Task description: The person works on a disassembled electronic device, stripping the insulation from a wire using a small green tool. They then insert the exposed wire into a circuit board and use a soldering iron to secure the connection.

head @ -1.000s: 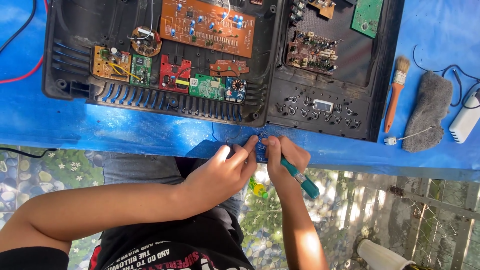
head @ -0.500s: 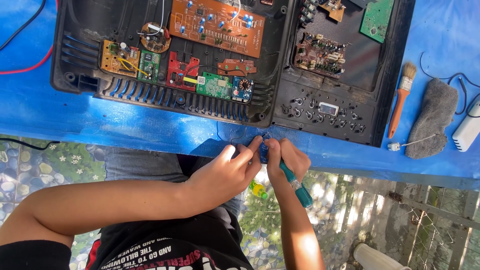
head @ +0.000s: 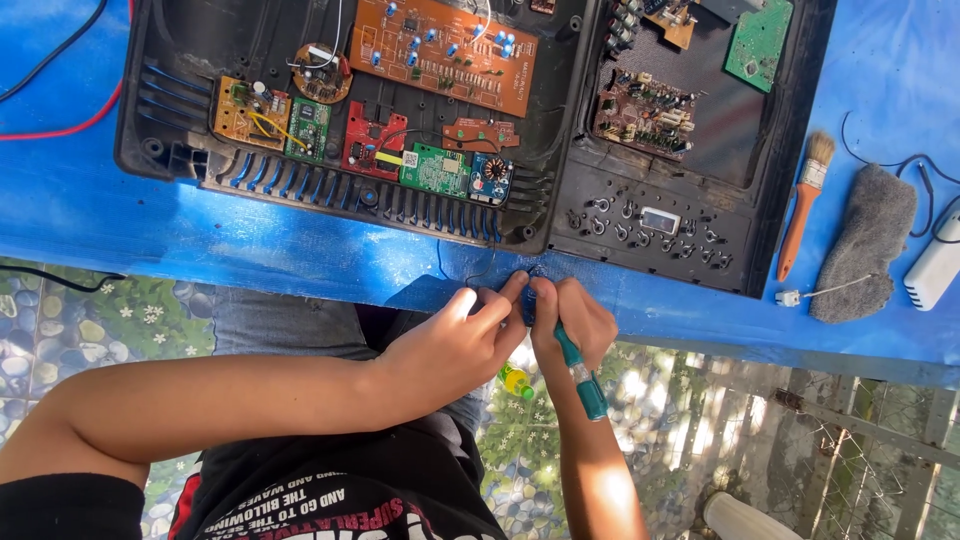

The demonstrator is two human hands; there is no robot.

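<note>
**A:** Head view, looking down; both hands meet at the near edge of the blue table [head: 200,240]. What does the right hand [head: 570,322] carry?

**B:** A teal-handled screwdriver [head: 580,375]; fingers curled tight round its upper shaft, handle trailing back towards the wrist; tip hidden between the two hands, at the table edge.

**A:** And the left hand [head: 455,345]?

**B:** Fingers bent narrow, fingertips [head: 515,288] pressed against the right hand's fingers; they seem to pinch something small there; too small and too covered to tell what.

**A:** Surroundings?

**B:** Just beyond the hands, an opened black casing [head: 560,130] lies flat; left half holds an orange circuit board [head: 445,50], plus smaller yellow, red, green and blue boards in a row; right half holds a brown board [head: 645,110] and a green board [head: 760,40]. Thin wire loops from the casing's near rim towards the fingertips.

**A:** To the right?

**B:** Orange-handled paintbrush [head: 805,200]; grey cloth pad [head: 865,240] beside it; white plastic object [head: 935,270] at the frame edge. Red cable [head: 70,125] far left.
</note>
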